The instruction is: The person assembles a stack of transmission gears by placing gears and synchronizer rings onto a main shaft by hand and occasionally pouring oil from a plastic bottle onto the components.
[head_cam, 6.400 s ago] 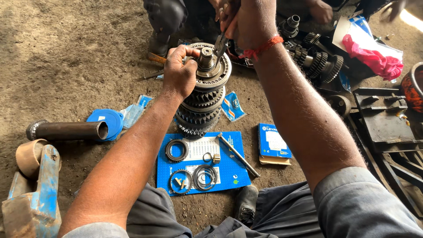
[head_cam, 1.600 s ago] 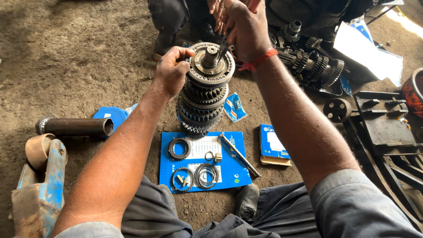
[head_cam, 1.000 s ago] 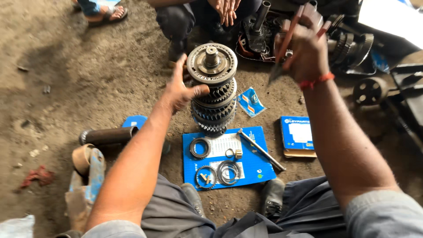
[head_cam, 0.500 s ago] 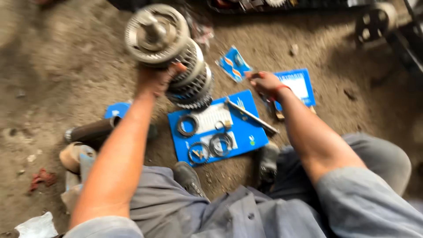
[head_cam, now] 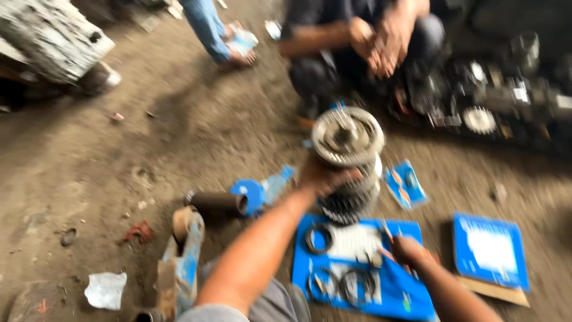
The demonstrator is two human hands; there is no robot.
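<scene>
left hand [head_cam: 325, 179] clamped on gear stack [head_cam: 350, 161] mid-frame, keep upright; right hand [head_cam: 407, 249] pinching small part over blue card [head_cam: 357, 271], go slow

From my remote seat, the tall stack of grey toothed gears [head_cam: 350, 167] looked like dull, greasy metal, its top disc faintly shiny. The flat blue card sheet [head_cam: 357, 268] beneath read as smooth, slightly glossy printed paperboard carrying dark metal rings [head_cam: 319, 238]. The dark cylindrical pipe [head_cam: 217, 203] seemed matt steel. The brown dirt floor [head_cam: 119, 149] was rough and dusty. A crumpled white scrap [head_cam: 106, 290] appeared papery.
</scene>
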